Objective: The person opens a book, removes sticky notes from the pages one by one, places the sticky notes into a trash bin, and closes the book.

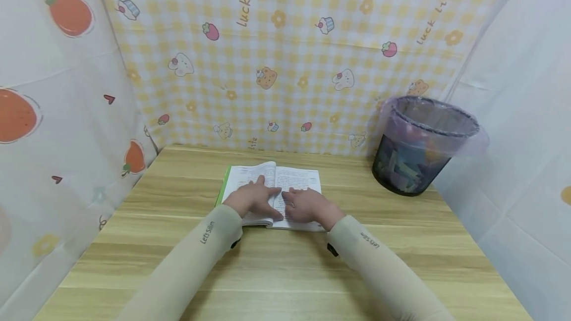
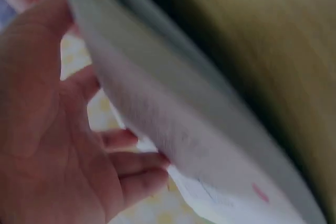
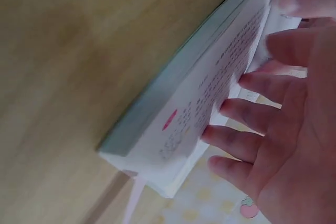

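An open book (image 1: 298,178) with printed white pages and a green edge at its left lies on the wooden table. My left hand (image 1: 255,198) rests on the left page beside the central fold, thumb and fingers spread. Close by, my right hand (image 1: 307,205) touches the right page near the fold. In the left wrist view, the fingertips of the left hand (image 2: 58,129) meet the thick page block (image 2: 173,103). The right wrist view has the right hand (image 3: 289,119) with its fingertips on a printed page (image 3: 194,98). Neither hand grips anything.
A dark bin (image 1: 401,165) lined with a translucent purple bag stands at the table's back right. Patterned cloth (image 1: 285,63) hangs behind the wooden table (image 1: 272,281), with white cloth on both sides. A pale ribbon (image 3: 134,200) sticks out of the book.
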A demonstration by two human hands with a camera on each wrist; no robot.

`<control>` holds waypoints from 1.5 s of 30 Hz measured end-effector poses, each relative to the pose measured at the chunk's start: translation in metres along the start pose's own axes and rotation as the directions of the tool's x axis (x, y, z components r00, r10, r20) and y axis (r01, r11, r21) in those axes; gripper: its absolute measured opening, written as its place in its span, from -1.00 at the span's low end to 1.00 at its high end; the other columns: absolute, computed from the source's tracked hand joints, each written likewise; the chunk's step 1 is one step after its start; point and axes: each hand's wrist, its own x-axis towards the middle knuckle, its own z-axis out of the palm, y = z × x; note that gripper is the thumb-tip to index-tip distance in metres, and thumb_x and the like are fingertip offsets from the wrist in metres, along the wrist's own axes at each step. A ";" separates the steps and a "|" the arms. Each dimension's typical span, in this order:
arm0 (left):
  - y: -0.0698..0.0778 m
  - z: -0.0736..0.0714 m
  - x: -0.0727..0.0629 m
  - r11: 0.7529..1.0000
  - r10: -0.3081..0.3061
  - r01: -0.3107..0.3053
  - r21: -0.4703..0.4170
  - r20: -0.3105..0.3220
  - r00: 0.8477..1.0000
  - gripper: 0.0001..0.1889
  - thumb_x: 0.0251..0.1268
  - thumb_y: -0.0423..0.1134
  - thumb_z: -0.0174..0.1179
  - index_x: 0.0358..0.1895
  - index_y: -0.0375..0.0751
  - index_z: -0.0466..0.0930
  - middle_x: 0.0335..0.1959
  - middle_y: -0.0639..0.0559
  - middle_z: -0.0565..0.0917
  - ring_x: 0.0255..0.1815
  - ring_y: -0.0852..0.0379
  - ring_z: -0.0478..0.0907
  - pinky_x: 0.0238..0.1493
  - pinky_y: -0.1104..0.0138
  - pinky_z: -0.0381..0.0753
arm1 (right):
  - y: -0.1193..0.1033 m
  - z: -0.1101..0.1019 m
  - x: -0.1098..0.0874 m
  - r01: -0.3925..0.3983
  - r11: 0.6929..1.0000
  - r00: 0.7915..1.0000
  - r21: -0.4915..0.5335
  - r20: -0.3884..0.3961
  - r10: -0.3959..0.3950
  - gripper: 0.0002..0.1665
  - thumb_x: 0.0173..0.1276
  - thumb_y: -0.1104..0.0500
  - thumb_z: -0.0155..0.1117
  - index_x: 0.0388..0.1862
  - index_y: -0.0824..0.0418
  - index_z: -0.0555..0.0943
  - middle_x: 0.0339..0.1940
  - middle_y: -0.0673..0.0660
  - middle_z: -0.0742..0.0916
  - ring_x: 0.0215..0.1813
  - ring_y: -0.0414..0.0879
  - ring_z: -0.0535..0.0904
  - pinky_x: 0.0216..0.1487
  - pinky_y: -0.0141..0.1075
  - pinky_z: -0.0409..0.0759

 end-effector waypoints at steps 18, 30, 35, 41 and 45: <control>0.022 0.004 -0.003 0.994 -0.111 0.111 -0.023 -0.017 0.994 -0.05 0.23 0.22 0.60 0.69 0.23 0.41 0.86 -0.33 -0.20 0.77 -0.68 -0.16 0.66 -0.53 0.08 | 0.058 0.000 -0.010 -0.412 0.898 0.911 0.155 0.053 0.409 -0.19 0.57 -0.39 0.29 0.13 0.37 0.75 0.16 0.29 0.71 0.15 0.15 0.58 0.37 0.13 0.60; 0.020 0.002 -0.001 0.996 -0.090 0.090 0.011 -0.018 0.996 -0.04 0.24 0.24 0.58 0.70 0.24 0.38 0.85 -0.36 -0.18 0.75 -0.72 -0.14 0.71 -0.45 0.09 | 0.051 -0.004 -0.009 -0.404 0.900 0.913 0.162 0.006 0.409 -0.21 0.60 -0.24 0.34 0.27 0.50 0.67 0.29 0.39 0.67 0.13 0.16 0.62 0.36 0.13 0.65; 0.020 0.002 -0.001 0.996 -0.086 0.086 0.015 -0.010 0.996 -0.04 0.26 0.24 0.57 0.71 0.23 0.37 0.85 -0.37 -0.19 0.75 -0.72 -0.15 0.75 -0.39 0.07 | 0.042 -0.010 -0.012 -0.402 0.901 0.913 0.164 0.000 0.408 -0.17 0.60 -0.23 0.34 0.34 0.53 0.62 0.43 0.46 0.60 0.20 0.21 0.64 0.41 0.14 0.65; 0.021 0.001 -0.002 0.995 -0.100 0.100 -0.019 -0.011 0.995 -0.06 0.25 0.22 0.59 0.69 0.22 0.40 0.86 -0.34 -0.21 0.77 -0.69 -0.18 0.71 -0.46 0.05 | 0.034 -0.017 -0.012 -0.330 0.905 0.933 0.268 -0.054 0.357 -0.21 0.62 -0.16 0.32 0.46 0.48 0.54 0.45 0.44 0.62 0.23 0.18 0.67 0.38 0.11 0.69; 0.021 0.002 -0.002 0.994 -0.111 0.111 -0.013 -0.018 0.994 -0.07 0.24 0.23 0.59 0.68 0.24 0.41 0.86 -0.33 -0.19 0.77 -0.69 -0.16 0.66 -0.52 0.11 | 0.029 -0.026 -0.010 -0.227 0.886 0.948 0.405 -0.118 0.296 -0.15 0.70 -0.17 0.23 0.64 0.41 0.36 0.45 0.44 0.66 0.35 0.24 0.70 0.39 0.14 0.70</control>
